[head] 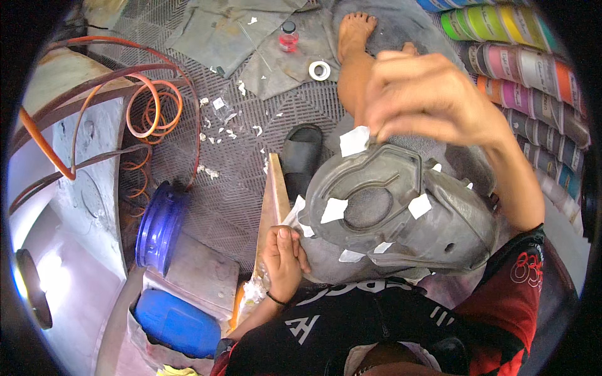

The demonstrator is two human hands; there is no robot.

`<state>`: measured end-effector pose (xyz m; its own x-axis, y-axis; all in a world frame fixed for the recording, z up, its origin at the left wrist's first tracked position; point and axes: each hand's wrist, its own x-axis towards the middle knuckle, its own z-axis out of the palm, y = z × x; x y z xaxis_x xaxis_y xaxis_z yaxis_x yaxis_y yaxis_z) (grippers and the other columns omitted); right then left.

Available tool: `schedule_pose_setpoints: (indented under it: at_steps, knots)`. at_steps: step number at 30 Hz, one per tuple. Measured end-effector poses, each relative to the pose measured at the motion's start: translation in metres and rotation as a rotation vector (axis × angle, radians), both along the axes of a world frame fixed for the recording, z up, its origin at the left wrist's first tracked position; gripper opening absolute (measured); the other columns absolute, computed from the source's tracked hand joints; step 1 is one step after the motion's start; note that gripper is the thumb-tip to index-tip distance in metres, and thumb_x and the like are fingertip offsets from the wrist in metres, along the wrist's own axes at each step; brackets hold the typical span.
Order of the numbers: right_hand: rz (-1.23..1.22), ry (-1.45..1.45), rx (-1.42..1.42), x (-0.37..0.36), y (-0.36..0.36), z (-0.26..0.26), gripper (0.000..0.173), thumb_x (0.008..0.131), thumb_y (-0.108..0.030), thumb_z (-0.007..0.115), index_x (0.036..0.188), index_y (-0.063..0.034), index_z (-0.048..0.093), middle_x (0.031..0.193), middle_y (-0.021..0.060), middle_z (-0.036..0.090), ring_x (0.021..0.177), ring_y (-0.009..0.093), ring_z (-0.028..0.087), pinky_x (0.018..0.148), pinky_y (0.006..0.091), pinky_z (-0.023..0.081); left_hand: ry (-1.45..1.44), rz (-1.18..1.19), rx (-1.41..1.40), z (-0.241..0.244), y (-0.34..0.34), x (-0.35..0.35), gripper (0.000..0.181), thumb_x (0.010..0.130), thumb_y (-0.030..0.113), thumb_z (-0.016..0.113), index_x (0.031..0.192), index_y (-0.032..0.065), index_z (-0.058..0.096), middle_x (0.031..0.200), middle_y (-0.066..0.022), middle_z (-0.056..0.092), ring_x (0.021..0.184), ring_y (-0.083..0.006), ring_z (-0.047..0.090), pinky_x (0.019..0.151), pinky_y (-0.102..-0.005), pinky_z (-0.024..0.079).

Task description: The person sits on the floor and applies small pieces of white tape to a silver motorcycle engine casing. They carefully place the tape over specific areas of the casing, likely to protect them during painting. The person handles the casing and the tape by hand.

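A grey moulded cover [451,207] lies across my lap, with a round opening in its raised ring. Several torn pieces of white tape [419,206] stick to its face and rim. My right hand [418,98] is raised over the cover's far edge, slightly blurred, its fingers pinching near a white tape piece [355,141]; whether that piece also touches the cover cannot be told. At the cover's left edge is my left hand [284,254], fingers curled and thumb up, beside a white strip [294,212]. What it grips is not clear.
White scraps [208,172] litter the grey mat [225,197]. A white tape roll [320,71], a bottle of red liquid [289,36] and a black sandal [303,155] lie ahead. Left are orange coiled hoses [155,108], a blue wheel rim [160,230] and a blue container [176,324]. Colour sample strips [522,61] stand right.
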<state>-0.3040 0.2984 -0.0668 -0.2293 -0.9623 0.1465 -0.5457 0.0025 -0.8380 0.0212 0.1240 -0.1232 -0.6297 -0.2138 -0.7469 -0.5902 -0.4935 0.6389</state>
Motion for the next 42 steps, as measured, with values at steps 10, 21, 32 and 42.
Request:
schedule_pose_setpoints:
  at_steps: [10, 21, 32, 42]
  knots:
    - [0.036, -0.007, -0.017, -0.001, -0.005, 0.001, 0.016, 0.083, -0.013, 0.072, 0.092, -0.0006, 0.068, 0.082, 0.0103, 0.061, 0.081, 0.029, 0.061, 0.069, 0.0394, 0.047, -0.004, -0.037, -0.075, 0.007, 0.002, -0.007, 0.026, 0.108, 0.021, 0.038, 0.117, 0.0005, 0.050, 0.073, -0.0013, 0.043, 0.047, -0.0065, 0.043, 0.038, -0.0226, 0.043]
    - [0.055, -0.035, 0.032, 0.000, 0.001, -0.014, 0.016, 0.082, -0.013, 0.073, 0.091, -0.0012, 0.069, 0.082, 0.0096, 0.062, 0.077, 0.029, 0.062, 0.068, 0.0391, 0.047, 0.156, 0.082, 0.108, -0.017, 0.001, 0.015, 0.030, 0.108, 0.029, 0.039, 0.093, 0.0038, 0.044, 0.071, -0.0026, 0.044, 0.047, -0.0081, 0.044, 0.037, -0.0233, 0.042]
    - [0.031, 0.055, 0.043, 0.002, 0.000, -0.007, 0.013, 0.081, -0.008, 0.072, 0.091, -0.0020, 0.067, 0.081, 0.0101, 0.062, 0.079, 0.031, 0.061, 0.068, 0.0416, 0.047, -0.018, -0.035, -0.086, 0.004, 0.004, -0.009, 0.024, 0.107, 0.023, 0.042, 0.105, 0.0013, 0.052, 0.071, -0.0007, 0.049, 0.042, -0.0056, 0.042, 0.036, -0.0204, 0.037]
    - [0.042, 0.106, 0.083, -0.006, 0.001, -0.004, 0.012, 0.082, -0.012, 0.072, 0.090, -0.0029, 0.069, 0.085, 0.0087, 0.064, 0.080, 0.029, 0.062, 0.070, 0.0396, 0.048, -0.066, -0.013, -0.050, 0.001, 0.004, -0.010, 0.023, 0.106, 0.024, 0.045, 0.104, 0.0025, 0.053, 0.070, 0.0010, 0.048, 0.043, -0.0041, 0.042, 0.036, -0.0190, 0.037]
